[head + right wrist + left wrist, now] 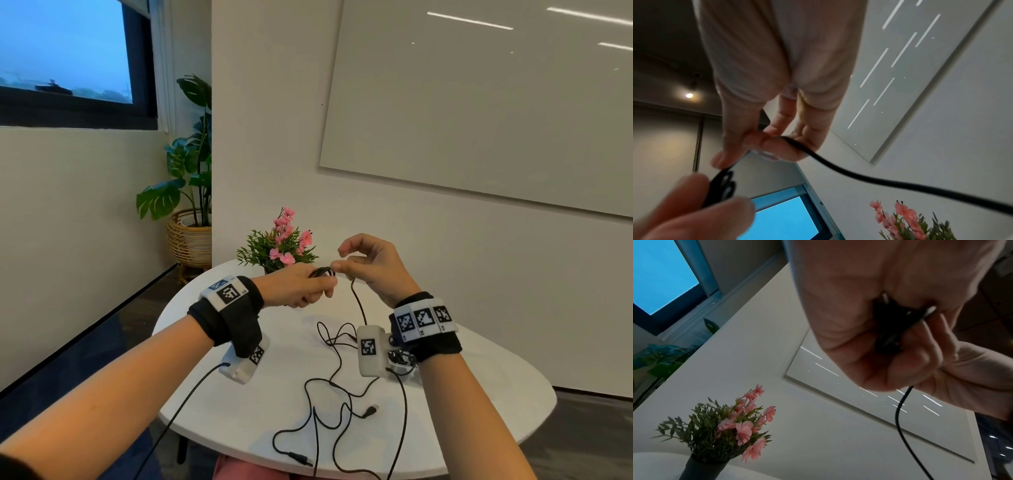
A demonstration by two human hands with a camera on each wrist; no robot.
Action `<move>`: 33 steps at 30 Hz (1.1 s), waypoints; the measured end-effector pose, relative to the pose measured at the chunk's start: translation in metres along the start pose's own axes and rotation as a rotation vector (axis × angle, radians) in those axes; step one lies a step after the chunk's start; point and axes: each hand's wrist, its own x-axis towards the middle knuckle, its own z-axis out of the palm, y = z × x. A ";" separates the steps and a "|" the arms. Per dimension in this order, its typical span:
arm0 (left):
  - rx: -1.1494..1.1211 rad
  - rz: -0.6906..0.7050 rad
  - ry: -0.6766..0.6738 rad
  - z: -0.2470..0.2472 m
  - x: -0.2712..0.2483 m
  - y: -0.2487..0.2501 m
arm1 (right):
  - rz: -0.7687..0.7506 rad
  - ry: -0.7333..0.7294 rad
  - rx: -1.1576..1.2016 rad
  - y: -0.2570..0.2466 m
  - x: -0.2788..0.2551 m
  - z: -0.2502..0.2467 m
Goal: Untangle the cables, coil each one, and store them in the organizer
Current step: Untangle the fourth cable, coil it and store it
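Over the far edge of the round white table [479, 394], my left hand [301, 287] clenches around a small coil of black cable [322, 273], fingers curled tight. My right hand [373, 267] pinches the same cable just beside the coil, other fingers loosely raised. Its tail hangs to the loose tangled cables [335, 394] at the table's near edge.

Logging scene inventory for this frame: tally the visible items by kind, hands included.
Hands: 2, left hand, right hand
Black cable mass: 1, coil plus loose tangle; separate cables cannot be counted
Flower pot: 1
Round table: 1
Total: 5
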 end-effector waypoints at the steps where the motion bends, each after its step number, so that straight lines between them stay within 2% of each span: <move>1: -0.029 0.011 -0.024 0.001 0.000 -0.001 | 0.020 -0.018 0.038 0.001 -0.001 -0.003; 4: -0.129 0.075 -0.006 0.002 0.000 -0.003 | 0.031 -0.001 0.065 0.004 -0.002 -0.005; 9: -0.613 0.099 0.320 -0.002 0.010 -0.011 | 0.017 0.164 -0.072 0.024 -0.003 -0.002; 13: -0.859 0.140 0.430 -0.009 0.017 -0.011 | 0.111 0.282 -0.098 0.049 -0.012 0.012; 15: -0.914 0.144 0.465 -0.011 0.018 -0.009 | 0.146 0.273 -0.157 0.058 -0.017 0.025; 17: -0.905 0.127 0.488 -0.010 0.020 -0.009 | 0.155 0.154 -0.274 0.062 -0.023 0.038; 21: -0.994 0.064 0.751 -0.012 0.020 -0.009 | 0.194 -0.352 -0.519 0.046 -0.036 0.052; 23: -0.745 0.012 0.857 -0.016 0.021 -0.018 | 0.171 -0.427 -0.598 0.032 -0.037 0.050; 25: -0.350 0.010 0.849 -0.018 0.020 -0.031 | 0.120 -0.400 -0.608 0.016 -0.034 0.043; 28: 0.119 0.036 0.675 -0.007 0.015 -0.043 | 0.012 -0.282 -0.552 -0.004 -0.024 0.025; 30: 0.164 0.013 0.553 0.002 0.011 -0.040 | -0.026 -0.167 -0.508 -0.006 -0.016 0.014; 33: -0.037 -0.032 0.334 0.010 0.008 -0.031 | -0.005 -0.026 -0.455 0.003 -0.007 0.005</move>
